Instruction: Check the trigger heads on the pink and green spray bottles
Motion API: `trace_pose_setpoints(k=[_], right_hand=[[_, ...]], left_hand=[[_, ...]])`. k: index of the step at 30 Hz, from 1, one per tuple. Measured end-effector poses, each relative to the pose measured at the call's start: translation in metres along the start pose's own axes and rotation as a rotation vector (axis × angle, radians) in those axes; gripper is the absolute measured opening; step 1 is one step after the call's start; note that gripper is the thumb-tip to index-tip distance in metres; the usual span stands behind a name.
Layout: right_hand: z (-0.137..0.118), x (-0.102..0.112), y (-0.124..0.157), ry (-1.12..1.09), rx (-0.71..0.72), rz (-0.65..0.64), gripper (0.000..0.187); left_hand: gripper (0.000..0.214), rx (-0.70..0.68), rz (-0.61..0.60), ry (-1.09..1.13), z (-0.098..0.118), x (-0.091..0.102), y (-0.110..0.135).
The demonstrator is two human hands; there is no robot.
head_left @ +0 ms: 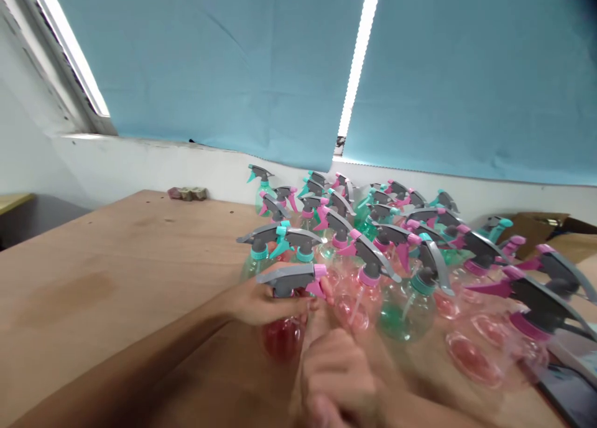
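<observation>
In front of me stands a spray bottle (282, 341) with a red lower part and a grey and pink trigger head (291, 279). My left hand (261, 300) is wrapped round it just below the head, thumb on the near side and fingertips by the pink trigger. Close to its right, my right hand (338, 369) is curled into a fist, blurred by motion. A pale strip shows beside that fist, but I cannot make out what it holds. A pink-collared spray bottle (359, 297) and a green one (408, 313) stand just beyond.
Several more spray bottles (382, 213) with grey, pink and teal heads crowd the table's right side. A cardboard box (536, 235) sits behind them at right. A dark flat device (571, 390) lies at lower right. Small blocks (187, 193) rest at the wooden table's (116, 254) far edge.
</observation>
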State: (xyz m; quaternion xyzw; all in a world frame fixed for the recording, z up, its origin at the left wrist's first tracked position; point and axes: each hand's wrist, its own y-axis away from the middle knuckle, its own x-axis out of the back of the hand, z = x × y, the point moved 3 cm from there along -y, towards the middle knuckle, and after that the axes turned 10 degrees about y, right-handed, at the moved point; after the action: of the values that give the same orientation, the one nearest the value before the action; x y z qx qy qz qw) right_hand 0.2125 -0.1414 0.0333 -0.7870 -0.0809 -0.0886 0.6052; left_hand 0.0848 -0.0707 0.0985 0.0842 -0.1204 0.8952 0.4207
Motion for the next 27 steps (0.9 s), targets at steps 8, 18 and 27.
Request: trace_pose_setpoints(k=[8, 18, 27], right_hand=[[0.025, 0.016, 0.013, 0.019, -0.305, -0.408, 0.045], [0.077, -0.001, 0.03, -0.348, -1.006, -0.061, 0.043], [0.098, -0.002, 0.021, -0.369, -1.119, -0.03, 0.025]], left_hand=[[0.048, -0.079, 0.052, 0.049, -0.013, 0.015, -0.004], [0.042, 0.036, 0.255, 0.139, -0.026, 0.027, -0.012], [0.042, 0.003, 0.375, -0.057, -0.039, 0.044, -0.021]])
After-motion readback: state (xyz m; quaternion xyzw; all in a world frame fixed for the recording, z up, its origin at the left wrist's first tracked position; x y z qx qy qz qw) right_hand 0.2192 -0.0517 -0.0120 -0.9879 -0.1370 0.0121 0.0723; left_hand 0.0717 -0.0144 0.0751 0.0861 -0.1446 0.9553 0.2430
